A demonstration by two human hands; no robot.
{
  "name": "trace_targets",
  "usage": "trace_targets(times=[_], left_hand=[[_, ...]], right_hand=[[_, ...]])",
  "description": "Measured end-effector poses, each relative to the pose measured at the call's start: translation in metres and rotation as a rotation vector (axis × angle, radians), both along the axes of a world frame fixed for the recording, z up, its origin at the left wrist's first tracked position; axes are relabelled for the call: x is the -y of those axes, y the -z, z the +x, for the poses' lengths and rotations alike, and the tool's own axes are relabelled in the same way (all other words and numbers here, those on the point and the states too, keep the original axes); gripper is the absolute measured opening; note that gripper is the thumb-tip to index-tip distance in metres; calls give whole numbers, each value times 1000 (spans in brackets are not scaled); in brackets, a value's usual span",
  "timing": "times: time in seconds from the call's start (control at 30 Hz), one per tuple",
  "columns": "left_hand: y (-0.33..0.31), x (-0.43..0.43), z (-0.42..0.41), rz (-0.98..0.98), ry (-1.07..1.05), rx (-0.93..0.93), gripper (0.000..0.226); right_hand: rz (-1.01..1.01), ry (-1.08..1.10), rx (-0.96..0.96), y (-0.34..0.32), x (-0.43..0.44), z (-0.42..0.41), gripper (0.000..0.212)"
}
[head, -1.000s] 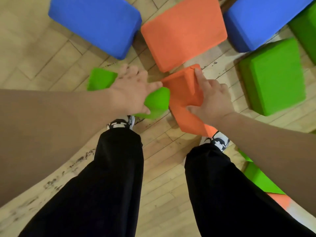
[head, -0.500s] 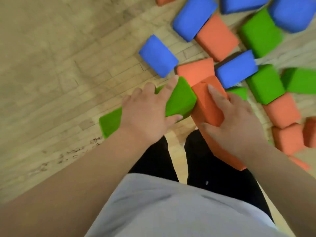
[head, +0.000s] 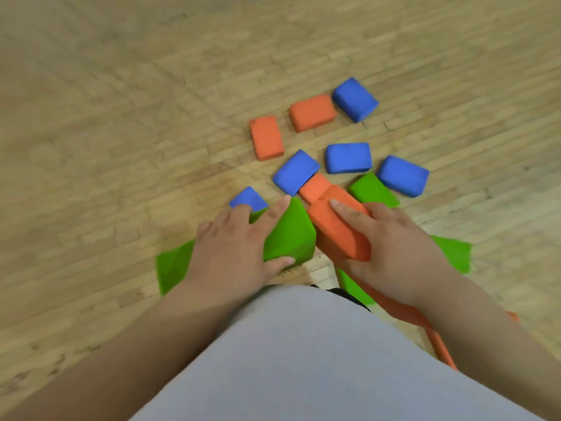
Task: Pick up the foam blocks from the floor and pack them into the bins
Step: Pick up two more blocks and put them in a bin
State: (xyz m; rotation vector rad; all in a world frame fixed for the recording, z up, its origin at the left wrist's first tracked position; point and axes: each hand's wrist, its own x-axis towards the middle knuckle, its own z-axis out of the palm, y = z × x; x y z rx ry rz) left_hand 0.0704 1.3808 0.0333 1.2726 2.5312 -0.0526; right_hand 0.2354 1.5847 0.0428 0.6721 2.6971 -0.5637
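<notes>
the left hand clamps a green block, fingers spread flat over its top face and the thumb hooked under the near edge. that wide span suits a bulky, soft piece that would sag or slip from a narrow pinch. the right hand grips an orange block the same way, forefinger stretched along the top and thumb tucked beneath its near end. the two blocks sit in front of the grey shirt, green at 11 o'clock of it and orange at 1 o'clock. their inner edges appear to touch, probably so each steadies the other while carried as a pair. both look lifted clear of the wooden floor. the loose blocks, blue, orange and one green, lie scattered on it at 12 to 1 o'clock beyond the fingertips, waiting to be gathered. more green and orange foam shows under the right forearm at 4 to 5 o'clock; whether it is held or lying there i cannot tell. no bin is in view, so the carry looks only begun.
</notes>
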Motion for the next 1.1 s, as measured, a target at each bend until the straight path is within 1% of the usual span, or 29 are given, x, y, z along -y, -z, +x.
trace_targets(times=[0.1, 0.17, 0.23, 0.37, 0.47, 0.6, 0.73, 0.83, 0.93, 1.1], left_hand=[[-4, -5, 46, 4, -69, -39, 93], [-10, -3, 69, 1, -145, -34, 92], [-17, 7, 85, -44, -242, -18, 93], [-31, 50, 111, -81, -461, 8, 93], [-41, 99, 140, -57, -686, 30, 93], [-52, 178, 203, 28, -1010, 19, 93], [-61, 263, 284, 12, -1309, -45, 94], [-70, 330, 351, 28, -1518, -92, 92], [-86, 398, 419, 55, -1698, -142, 91], [-114, 502, 513, 20, -1929, -292, 91]], right_hand=[[-17, -84, 42, -8, -24, 25, 98], [-38, -162, 55, -11, -31, 30, 99], [-50, -256, 58, -13, -30, 25, 97], [-76, -472, 60, -18, -4, 1, 93], [-71, -677, 37, -26, 39, -21, 88], [-46, -971, 38, -46, 127, -40, 84], [-46, -1272, 26, -62, 245, -30, 86], [-62, -1469, 6, -71, 348, -4, 87], [-82, -1597, -32, -82, 451, 33, 88], [-167, -1777, -187, -107, 602, 104, 88]])
